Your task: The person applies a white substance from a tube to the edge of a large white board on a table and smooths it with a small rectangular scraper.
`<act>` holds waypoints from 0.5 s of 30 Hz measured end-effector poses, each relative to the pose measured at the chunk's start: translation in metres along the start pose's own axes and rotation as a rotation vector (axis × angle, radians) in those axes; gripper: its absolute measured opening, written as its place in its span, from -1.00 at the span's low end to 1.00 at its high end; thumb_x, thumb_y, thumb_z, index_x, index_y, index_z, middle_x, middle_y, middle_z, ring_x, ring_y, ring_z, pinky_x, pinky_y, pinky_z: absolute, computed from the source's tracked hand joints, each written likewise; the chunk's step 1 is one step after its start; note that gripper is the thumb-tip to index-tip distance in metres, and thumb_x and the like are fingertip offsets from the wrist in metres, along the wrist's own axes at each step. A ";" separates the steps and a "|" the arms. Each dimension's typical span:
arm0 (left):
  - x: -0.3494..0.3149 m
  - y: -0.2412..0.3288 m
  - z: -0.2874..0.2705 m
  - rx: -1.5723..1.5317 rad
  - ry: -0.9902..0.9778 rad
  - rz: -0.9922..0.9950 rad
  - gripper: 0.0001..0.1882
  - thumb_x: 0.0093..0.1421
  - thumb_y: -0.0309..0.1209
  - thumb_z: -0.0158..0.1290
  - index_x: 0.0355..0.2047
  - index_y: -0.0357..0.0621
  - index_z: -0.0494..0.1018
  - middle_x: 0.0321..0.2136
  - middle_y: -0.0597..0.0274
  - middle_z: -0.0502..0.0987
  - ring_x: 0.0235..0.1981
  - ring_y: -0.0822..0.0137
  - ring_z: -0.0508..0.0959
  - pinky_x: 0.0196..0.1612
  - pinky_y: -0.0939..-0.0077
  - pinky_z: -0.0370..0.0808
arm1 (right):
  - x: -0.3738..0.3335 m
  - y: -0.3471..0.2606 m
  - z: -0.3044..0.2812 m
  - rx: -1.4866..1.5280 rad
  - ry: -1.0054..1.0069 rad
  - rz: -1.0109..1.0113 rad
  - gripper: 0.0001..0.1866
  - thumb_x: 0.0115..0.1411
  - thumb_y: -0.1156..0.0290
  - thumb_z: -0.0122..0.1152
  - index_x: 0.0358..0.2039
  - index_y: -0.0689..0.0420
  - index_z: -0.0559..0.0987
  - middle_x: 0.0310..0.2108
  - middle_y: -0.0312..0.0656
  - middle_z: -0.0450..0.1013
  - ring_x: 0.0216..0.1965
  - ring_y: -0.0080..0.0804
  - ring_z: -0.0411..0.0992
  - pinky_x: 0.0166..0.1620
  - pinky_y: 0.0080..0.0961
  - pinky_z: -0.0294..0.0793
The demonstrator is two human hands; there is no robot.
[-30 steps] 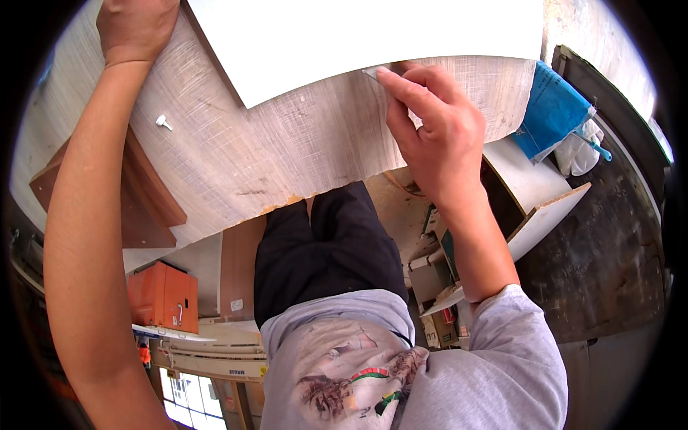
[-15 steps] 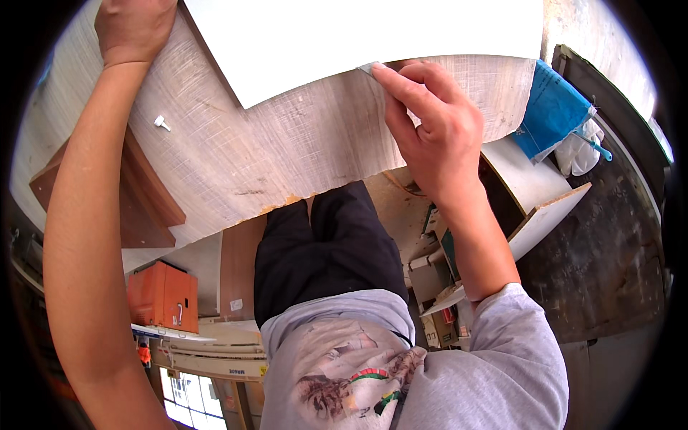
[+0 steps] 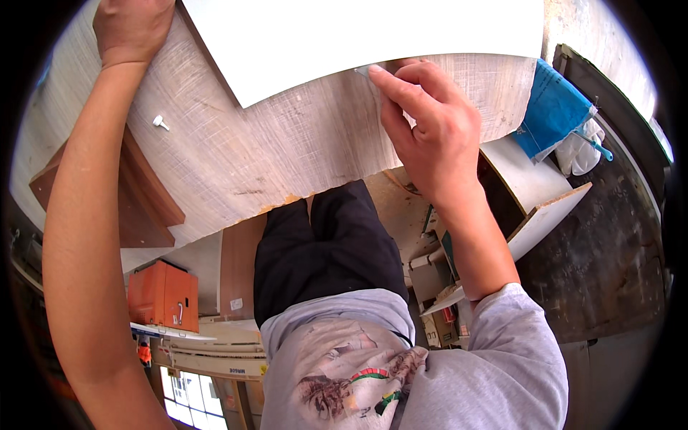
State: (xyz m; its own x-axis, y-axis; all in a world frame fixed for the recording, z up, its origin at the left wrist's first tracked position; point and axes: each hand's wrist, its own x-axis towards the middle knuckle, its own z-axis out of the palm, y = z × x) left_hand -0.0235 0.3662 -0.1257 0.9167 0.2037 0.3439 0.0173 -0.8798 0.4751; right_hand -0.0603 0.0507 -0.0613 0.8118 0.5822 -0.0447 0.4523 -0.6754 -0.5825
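Observation:
A white panel (image 3: 373, 36) with a dark brown edge lies on the wood-grain tabletop (image 3: 301, 143). My right hand (image 3: 437, 122) is at the panel's near edge, thumb and fingers pinched on a small flat blade (image 3: 362, 71). The blade's thin tip pokes out to the left, against that edge; the rest of it is hidden by my fingers. By the panel's upper left edge is my left hand (image 3: 135, 29), its fingers cut off by the top of the picture. A small white peg-like fitting (image 3: 160, 122) lies on the tabletop near my left forearm.
Brown boards (image 3: 147, 193) lie under my left forearm at the table's left. A blue bag (image 3: 555, 107), a clear plastic bag (image 3: 579, 150) and a turquoise-handled tool (image 3: 595, 145) are at the right. An orange cabinet (image 3: 165, 295) stands below the left side.
My right hand has shifted very slightly to the left along the panel's edge, with the blade. My left hand has stayed nearly in place.

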 end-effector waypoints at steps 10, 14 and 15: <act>0.003 0.007 -0.006 0.047 -0.069 -0.021 -0.75 0.25 -0.27 0.04 -0.39 -0.20 0.31 -0.56 -0.03 0.34 -0.51 0.05 0.40 -0.36 0.25 0.37 | -0.001 -0.001 0.004 0.013 0.041 -0.003 -0.69 -0.13 0.60 0.32 -0.29 0.08 0.65 -0.44 -0.24 0.46 -0.41 -0.28 0.46 -0.37 -0.39 0.48; 0.000 0.002 -0.002 0.011 -0.013 0.013 -0.74 0.25 -0.27 0.04 -0.39 -0.21 0.31 -0.55 -0.04 0.34 -0.50 0.04 0.41 -0.35 0.24 0.37 | -0.003 0.001 0.004 0.024 0.046 0.004 -0.68 -0.13 0.60 0.32 -0.28 0.08 0.66 -0.44 -0.25 0.46 -0.41 -0.28 0.46 -0.37 -0.38 0.48; 0.000 0.001 0.000 0.011 0.004 0.003 -0.74 0.25 -0.27 0.04 -0.39 -0.21 0.31 -0.55 -0.04 0.34 -0.50 0.04 0.41 -0.35 0.24 0.37 | -0.003 0.002 0.004 0.036 0.057 0.013 -0.67 -0.13 0.60 0.33 -0.27 0.07 0.66 -0.44 -0.25 0.46 -0.41 -0.28 0.46 -0.38 -0.38 0.48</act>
State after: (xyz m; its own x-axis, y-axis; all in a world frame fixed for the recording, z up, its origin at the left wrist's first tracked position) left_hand -0.0237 0.3651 -0.1249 0.9151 0.2026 0.3486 0.0186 -0.8849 0.4654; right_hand -0.0637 0.0495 -0.0658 0.8376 0.5462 -0.0069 0.4287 -0.6652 -0.6114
